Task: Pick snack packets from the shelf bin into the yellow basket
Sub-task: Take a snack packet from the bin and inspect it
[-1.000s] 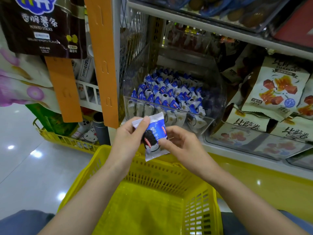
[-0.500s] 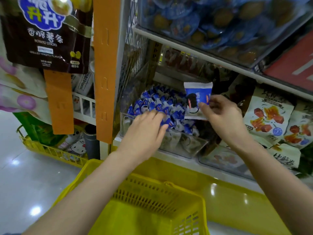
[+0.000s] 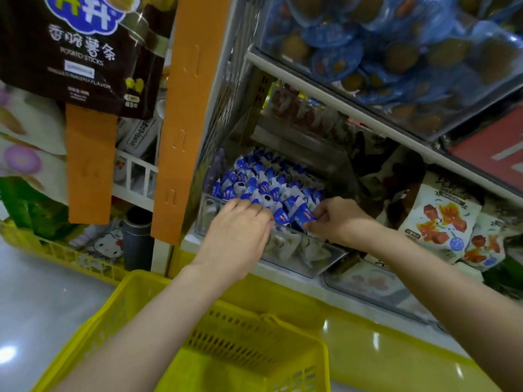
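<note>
- Head view: right hand (image 3: 338,220) pinches a packet (image 3: 302,215) in the bin (image 3: 300,257).
- Left hand (image 3: 237,233) touches packets (image 3: 254,182) left of it; grip unclear.
- Basket (image 3: 240,332) sits nearer.

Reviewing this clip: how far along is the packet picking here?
Done: nothing evident; no packet shows in the visible part of the yellow basket. In hand: the right hand pinches a blue packet inside the clear bin; the left hand reaches among the snack packets, grip unclear. Left: moving packets into the basket; the bin holds many.
</note>
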The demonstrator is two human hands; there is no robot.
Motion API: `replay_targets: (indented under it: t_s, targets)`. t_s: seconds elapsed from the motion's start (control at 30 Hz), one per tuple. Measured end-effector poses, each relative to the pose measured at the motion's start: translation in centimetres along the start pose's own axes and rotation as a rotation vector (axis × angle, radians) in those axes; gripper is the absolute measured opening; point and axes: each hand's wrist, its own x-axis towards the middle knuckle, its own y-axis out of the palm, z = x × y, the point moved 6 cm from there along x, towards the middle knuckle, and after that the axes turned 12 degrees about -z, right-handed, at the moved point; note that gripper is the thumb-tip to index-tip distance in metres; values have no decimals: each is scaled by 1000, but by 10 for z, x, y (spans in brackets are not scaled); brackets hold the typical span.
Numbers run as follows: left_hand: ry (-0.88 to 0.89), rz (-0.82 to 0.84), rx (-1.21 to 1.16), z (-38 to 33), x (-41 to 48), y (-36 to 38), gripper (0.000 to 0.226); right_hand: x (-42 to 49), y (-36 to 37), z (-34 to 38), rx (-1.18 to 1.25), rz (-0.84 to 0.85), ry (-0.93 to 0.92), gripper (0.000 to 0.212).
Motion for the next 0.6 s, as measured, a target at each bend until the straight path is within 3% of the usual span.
replay_targets:
  t_s: [0.37,0.6]
  targets:
    - [0,-5,-3,2,-1,2,29,18,19,2,-179,90,-57,21]
    - [-2,-6,-5,4,0,1,32,15,29,-2,79,153,-76,16]
